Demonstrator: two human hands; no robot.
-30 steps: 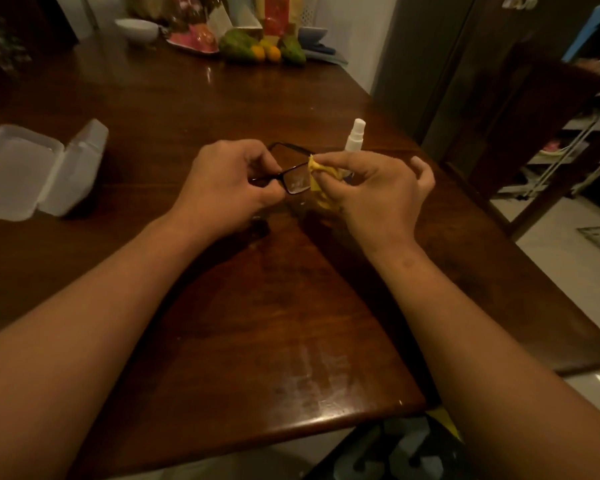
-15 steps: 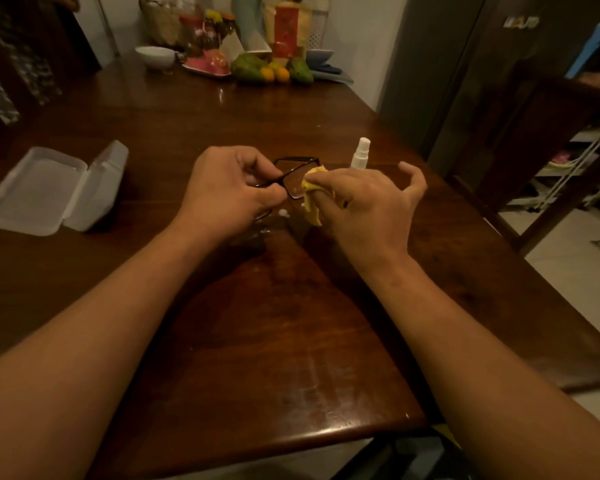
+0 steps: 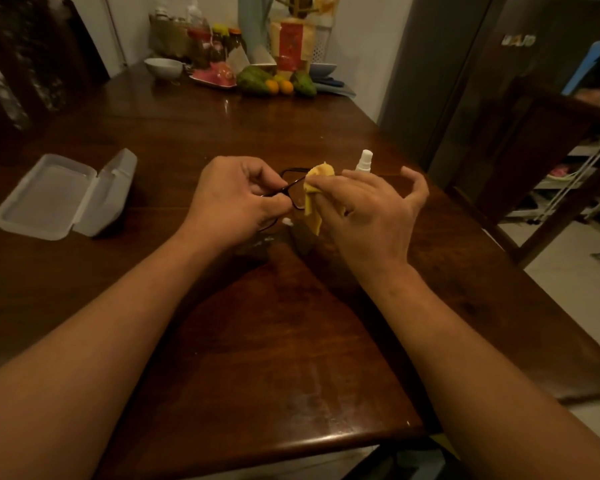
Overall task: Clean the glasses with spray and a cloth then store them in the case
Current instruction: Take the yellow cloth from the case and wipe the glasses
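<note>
Black-framed glasses (image 3: 289,188) are held above the dark wooden table (image 3: 274,341) by my left hand (image 3: 234,199), which pinches the frame near one lens. My right hand (image 3: 371,216) presses a yellow cloth (image 3: 314,199) against the other lens with thumb and forefinger, the remaining fingers spread apart. A small white spray bottle (image 3: 364,161) stands upright just behind my right hand. The open translucent white glasses case (image 3: 66,195) lies at the left of the table, lid up.
At the table's far end stand a white bowl (image 3: 163,68), a pink plate (image 3: 215,76), green and orange fruit (image 3: 274,83) and jars. A dark wooden chair (image 3: 551,161) stands at the right. The table's front edge runs below my forearms.
The cloth has shifted along the lens as my right hand rubs, and its outer fingers have spread. The camera has tilted upward, so everything sits lower in view.
</note>
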